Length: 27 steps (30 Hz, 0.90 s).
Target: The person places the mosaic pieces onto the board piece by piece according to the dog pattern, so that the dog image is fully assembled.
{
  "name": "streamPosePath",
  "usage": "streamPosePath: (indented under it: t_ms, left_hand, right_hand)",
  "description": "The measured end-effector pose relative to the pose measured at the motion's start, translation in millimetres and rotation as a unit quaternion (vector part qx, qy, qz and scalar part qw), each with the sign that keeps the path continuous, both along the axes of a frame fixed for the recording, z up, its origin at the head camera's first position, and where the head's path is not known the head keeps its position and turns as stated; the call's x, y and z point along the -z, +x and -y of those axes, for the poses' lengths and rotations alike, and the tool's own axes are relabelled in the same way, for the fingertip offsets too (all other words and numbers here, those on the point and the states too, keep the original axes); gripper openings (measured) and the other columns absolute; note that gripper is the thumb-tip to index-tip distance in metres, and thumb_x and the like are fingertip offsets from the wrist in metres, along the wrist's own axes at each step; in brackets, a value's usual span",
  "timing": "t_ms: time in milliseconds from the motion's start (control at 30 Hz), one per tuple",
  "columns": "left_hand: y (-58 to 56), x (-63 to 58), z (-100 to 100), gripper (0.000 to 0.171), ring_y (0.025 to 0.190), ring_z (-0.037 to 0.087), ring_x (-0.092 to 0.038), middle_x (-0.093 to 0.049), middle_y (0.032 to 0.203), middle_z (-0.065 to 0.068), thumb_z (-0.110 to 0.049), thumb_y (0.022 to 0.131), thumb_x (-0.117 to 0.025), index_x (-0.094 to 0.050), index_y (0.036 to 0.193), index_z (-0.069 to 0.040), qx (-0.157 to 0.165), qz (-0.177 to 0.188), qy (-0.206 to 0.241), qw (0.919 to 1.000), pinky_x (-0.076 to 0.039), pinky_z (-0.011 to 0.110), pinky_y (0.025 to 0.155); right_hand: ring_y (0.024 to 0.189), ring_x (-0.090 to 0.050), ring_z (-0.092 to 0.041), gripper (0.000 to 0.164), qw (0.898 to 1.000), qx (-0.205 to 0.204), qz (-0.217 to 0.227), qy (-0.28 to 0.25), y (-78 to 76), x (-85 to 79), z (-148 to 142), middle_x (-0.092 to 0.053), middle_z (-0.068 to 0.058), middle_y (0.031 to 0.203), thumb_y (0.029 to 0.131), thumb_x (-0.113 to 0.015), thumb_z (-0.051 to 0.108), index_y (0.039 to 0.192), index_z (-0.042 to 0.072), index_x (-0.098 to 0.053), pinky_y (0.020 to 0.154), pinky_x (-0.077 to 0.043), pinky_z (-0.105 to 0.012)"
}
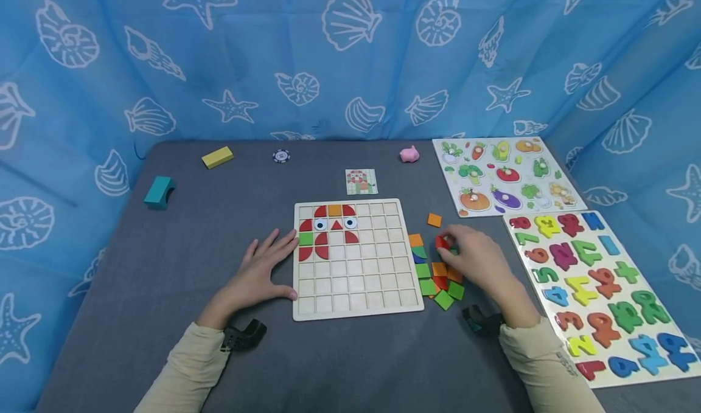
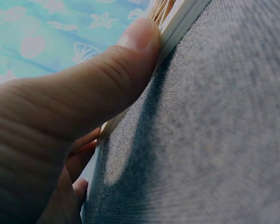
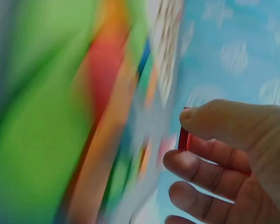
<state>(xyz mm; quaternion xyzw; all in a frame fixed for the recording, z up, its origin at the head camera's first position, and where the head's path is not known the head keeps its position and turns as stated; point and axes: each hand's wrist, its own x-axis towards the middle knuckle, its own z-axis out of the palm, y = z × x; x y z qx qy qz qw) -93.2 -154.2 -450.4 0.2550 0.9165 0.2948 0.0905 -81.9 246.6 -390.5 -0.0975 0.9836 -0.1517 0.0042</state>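
Observation:
A pale wooden grid board [image 1: 356, 285] lies mid-table, with red, green and orange tiles and two eye tiles set in its upper left cells. My left hand [image 1: 260, 273] rests at the board's left edge, fingers spread, thumb touching the rim; the left wrist view shows the thumb [image 2: 130, 60] against that edge. My right hand [image 1: 476, 258] pinches a red tile [image 3: 183, 138] between thumb and fingers, above the loose tiles [image 1: 427, 271] on the board's right. These are green, orange, red and blue, partly overlapping. The pinched tile's full shape is hidden.
A small picture card [image 1: 361, 182] lies behind the board. Farther back are a pink pig [image 1: 409, 154], a poker chip [image 1: 281, 156], a yellow block [image 1: 217, 157] and a teal block [image 1: 159, 192]. A vegetable puzzle [image 1: 454, 208] and a letter-and-number puzzle [image 1: 539, 291] stand right.

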Motion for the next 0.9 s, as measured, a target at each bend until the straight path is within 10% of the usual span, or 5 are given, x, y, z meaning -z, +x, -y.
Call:
streamPosePath:
  t_ms: [367,900]
  left_hand:
    - [0.5,-0.1,0.6,0.104,0.136,0.028,-0.004,-0.017,0.148,-0.002,-0.059,0.058,-0.071,-0.024,0.142,-0.019,0.004,-0.008,0.008,0.9999,0.002,0.056,0.101]
    - [-0.8,1.4,1.9,0.104,0.137,0.027,-0.002,-0.016,0.148,-0.004,-0.061,0.058,-0.069,-0.024,0.142,-0.021,0.003,-0.007,0.002,1.0000,0.003,0.055,0.102]
  right_hand:
    - [0.057,-0.046,-0.007,0.012,0.994,-0.104,-0.028,0.015,-20.3,4.7,117.3,-0.055,0.006,0.067,0.078,-0.064,0.024,0.085,0.015,-0.064,0.049,-0.036,-0.023]
    - [0.056,-0.046,-0.009,0.007,0.993,-0.109,-0.020,0.044,-24.4,9.2,138.7,-0.053,0.005,0.067,0.075,-0.066,0.020,0.080,0.016,-0.062,0.047,-0.036,-0.024]
